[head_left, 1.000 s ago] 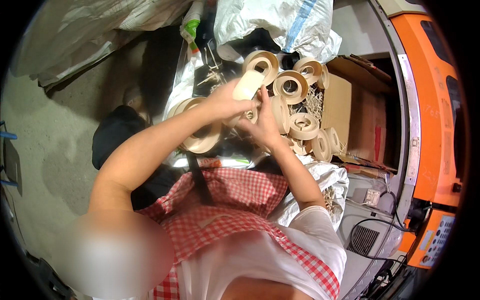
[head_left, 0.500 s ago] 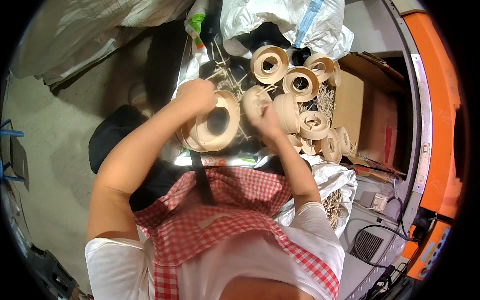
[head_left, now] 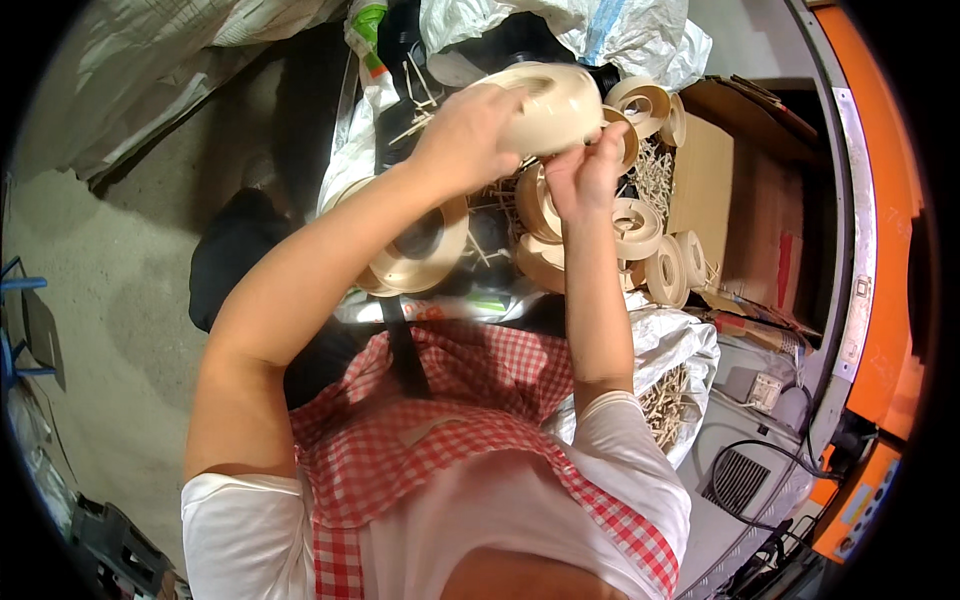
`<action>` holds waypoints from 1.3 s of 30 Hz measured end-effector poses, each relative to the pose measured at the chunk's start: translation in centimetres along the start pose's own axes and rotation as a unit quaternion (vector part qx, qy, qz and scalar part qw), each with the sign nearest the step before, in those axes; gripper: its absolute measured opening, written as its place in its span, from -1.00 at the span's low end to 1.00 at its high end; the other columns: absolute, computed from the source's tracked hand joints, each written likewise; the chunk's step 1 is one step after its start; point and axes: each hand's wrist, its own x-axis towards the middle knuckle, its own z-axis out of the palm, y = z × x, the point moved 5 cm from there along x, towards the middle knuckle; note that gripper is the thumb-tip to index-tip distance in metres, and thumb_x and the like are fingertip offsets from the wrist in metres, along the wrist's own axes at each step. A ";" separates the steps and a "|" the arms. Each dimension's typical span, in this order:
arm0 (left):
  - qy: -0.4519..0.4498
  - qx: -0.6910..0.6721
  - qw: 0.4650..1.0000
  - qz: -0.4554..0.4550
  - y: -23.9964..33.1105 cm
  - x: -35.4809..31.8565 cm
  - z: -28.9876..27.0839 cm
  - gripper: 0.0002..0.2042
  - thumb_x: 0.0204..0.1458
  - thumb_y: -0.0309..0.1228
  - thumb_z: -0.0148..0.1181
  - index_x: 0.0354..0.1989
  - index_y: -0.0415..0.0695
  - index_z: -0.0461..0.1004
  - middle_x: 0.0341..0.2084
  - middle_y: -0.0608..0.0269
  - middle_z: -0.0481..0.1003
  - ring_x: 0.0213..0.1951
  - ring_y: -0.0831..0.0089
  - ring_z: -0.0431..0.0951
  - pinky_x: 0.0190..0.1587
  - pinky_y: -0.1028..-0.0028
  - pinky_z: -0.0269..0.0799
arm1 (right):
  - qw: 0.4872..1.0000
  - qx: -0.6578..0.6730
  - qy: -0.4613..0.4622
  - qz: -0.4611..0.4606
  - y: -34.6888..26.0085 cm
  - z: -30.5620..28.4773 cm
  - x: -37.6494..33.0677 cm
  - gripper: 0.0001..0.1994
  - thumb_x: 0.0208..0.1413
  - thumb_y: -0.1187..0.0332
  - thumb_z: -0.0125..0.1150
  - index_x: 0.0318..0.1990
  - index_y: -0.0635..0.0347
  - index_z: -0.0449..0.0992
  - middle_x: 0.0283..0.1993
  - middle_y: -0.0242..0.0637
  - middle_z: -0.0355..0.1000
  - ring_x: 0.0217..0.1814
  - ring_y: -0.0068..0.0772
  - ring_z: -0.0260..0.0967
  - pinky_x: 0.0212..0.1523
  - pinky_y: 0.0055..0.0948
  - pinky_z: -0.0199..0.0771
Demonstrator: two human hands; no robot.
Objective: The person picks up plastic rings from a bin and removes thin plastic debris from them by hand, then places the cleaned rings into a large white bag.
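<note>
grey concrete floor (head_left: pixel 110 270) fills the left of the view, with a blue frame (head_left: pixel 15 320) at its edge. next to it lies a dark bundle (head_left: pixel 235 255). a red checked apron (head_left: pixel 450 420) over a white shirt covers the lower middle.

the left hand (head_left: pixel 465 135) is clenched over the top of a cream spool (head_left: pixel 550 105), gripping its flange from above. half a second ago this hand sat lower, at a spool by the lap; now it is raised to the upper middle, and the spool with it. under the left forearm another spool (head_left: pixel 420 245) lies flat on the lap, hole up.

the right hand (head_left: pixel 585 175) is just below the held spool, fingers (head_left: pixel 610 140) pinching its lower rim. it has come up too since the earlier frame.

behind and right of the hands sits a pile of spools (head_left: pixel 640 230), some on edge, amid loose pale sticks (head_left: pixel 655 175). white plastic sacks (head_left: pixel 560 30) lie along the top. a cardboard box (head_left: pixel 730 200) stands right of the pile. lower right, a white sack (head_left: pixel 680 350) holds more sticks, beside a grey unit (head_left: pixel 745 475) with a cable. an orange machine (head_left: pixel 885 260) curves down the right edge.
</note>
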 end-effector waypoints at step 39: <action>-0.152 -0.459 0.865 -0.133 0.5 -3.8 0.0 -0.49 -0.12 -0.30 0.31 0.02 -0.24 0.35 -0.21 0.24 0.48 -0.21 0.54 0.47 -0.13 0.54 0.39 | 0.920 -0.387 -0.047 0.039 1.8 -0.1 -4.8 -0.45 -0.08 0.40 0.33 -0.01 0.22 0.10 0.13 0.02 0.15 -0.01 -0.23 0.35 -0.11 -0.37 0.46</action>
